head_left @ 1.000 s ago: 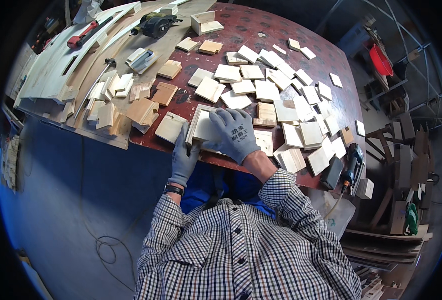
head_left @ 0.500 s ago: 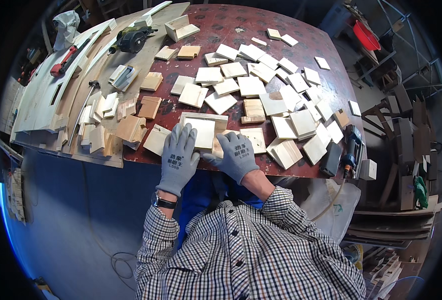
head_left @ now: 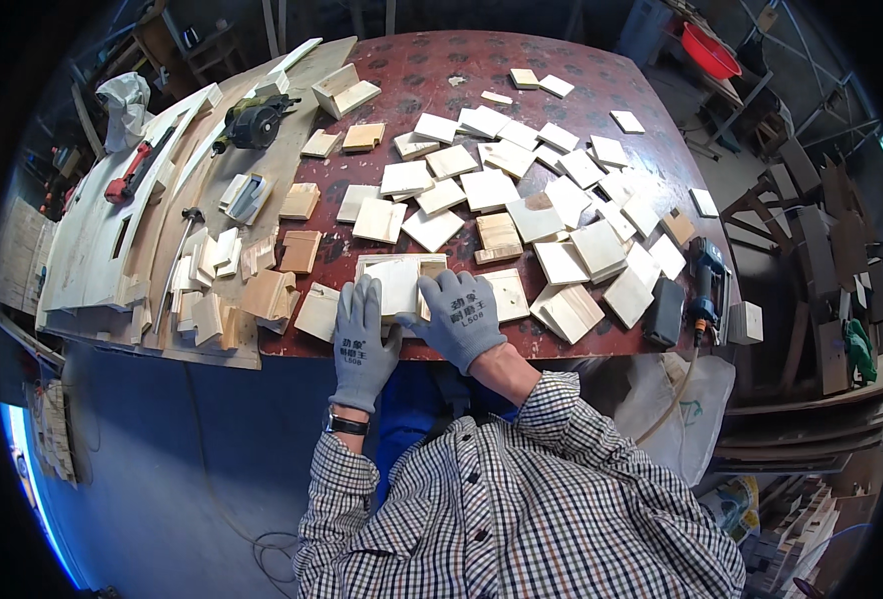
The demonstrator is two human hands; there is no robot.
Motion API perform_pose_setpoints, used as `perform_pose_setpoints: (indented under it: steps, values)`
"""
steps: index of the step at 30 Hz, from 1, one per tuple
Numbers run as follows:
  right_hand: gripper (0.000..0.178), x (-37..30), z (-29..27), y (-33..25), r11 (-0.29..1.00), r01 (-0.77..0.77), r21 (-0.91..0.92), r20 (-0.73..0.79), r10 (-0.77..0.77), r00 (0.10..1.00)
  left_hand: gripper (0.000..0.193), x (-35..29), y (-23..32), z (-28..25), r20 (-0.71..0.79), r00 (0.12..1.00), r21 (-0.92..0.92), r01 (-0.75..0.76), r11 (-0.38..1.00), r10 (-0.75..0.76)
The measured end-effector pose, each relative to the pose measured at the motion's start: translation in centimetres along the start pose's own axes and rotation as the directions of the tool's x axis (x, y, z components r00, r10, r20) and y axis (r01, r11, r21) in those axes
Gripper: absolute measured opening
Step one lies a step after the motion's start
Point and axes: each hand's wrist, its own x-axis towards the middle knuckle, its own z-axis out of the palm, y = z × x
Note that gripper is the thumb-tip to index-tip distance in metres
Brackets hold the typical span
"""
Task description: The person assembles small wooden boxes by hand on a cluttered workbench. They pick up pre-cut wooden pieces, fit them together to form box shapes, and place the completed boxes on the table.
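Note:
Both my hands wear grey knit gloves with dark printing and sit at the near edge of the table. A small pale wooden board lies between them, slightly askew against a wooden piece with a raised strip behind it. My left hand grips its left side, fingers stretched forward and thumb at the near edge. On the right side, my right hand presses with bent fingers, the thumb close to the left one. The gloves hide the board's near corners. Another pale board lies left of my left hand.
Many loose square boards cover the red table. A nail gun and a black case are at the right edge. Leftward lie a hammer, a red-handled tool and a dark power tool.
My right hand has shifted left, its fingers now up against the board's right side. The board has turned slightly. My left hand stays beside it, and the whole view has shifted a little.

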Motion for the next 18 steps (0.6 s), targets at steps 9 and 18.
perform_pose_setpoints:
  steps: [9, 18]
  values:
    - [0.039, -0.6, 2.4, 0.3, 0.967, 0.117, 0.226, -0.156, -0.082, 0.984, 0.101, -0.2, -0.4, -0.3, 0.004, 0.997, -0.069, 0.071, 0.995, -0.071]
    - [0.034, -6.0, -5.7, 7.0, 0.698, -0.220, 0.681, -0.139, 0.418, 0.898, 0.080, 0.5, 0.7, -2.2, 0.108, 0.993, -0.042, 0.061, 0.997, -0.056]
